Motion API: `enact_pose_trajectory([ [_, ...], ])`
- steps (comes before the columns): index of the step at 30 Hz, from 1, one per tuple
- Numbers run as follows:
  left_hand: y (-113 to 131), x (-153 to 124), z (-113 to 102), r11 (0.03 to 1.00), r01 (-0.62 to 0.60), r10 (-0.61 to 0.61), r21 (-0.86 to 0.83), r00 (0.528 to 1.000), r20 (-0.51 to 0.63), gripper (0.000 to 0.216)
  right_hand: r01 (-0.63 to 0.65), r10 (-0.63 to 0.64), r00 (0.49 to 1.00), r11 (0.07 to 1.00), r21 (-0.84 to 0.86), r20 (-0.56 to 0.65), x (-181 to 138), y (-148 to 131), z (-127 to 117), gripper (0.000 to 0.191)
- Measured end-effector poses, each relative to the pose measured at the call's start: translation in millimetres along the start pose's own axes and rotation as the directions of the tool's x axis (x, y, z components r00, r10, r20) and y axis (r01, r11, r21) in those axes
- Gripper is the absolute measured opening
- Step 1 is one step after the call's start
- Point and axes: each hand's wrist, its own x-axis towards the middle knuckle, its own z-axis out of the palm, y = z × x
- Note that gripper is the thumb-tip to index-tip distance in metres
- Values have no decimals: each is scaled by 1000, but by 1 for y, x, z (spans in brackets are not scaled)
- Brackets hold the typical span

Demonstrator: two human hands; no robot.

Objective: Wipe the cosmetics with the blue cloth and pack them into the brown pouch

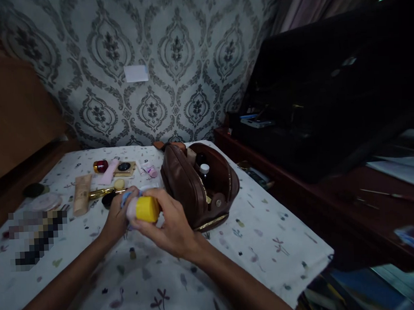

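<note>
Both my hands hold one small pale bottle with a yellow cap above the table. My right hand wraps its fingers round the capped end. My left hand grips the other end, where something blue shows between the fingers. Just right of the hands stands an open brown leather pouch with a gold zip; a dark bottle with a white cap stands inside it.
A floral white cloth covers the table. Several cosmetics lie at the back left: a beige tube, a red-and-gold jar, a compact, a gold stick. A dark wooden desk with a black case stands on the right.
</note>
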Motion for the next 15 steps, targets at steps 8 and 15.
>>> enact_pose_trajectory([
  [8,64,16,54,529,-694,429,489,715,552,39,-151,107,931,983,-102,-350,3,-9,-96,37],
  [15,75,14,59,190,-768,418,611,627,657,52,-461,477,842,879,125,-252,-8,24,-138,38],
])
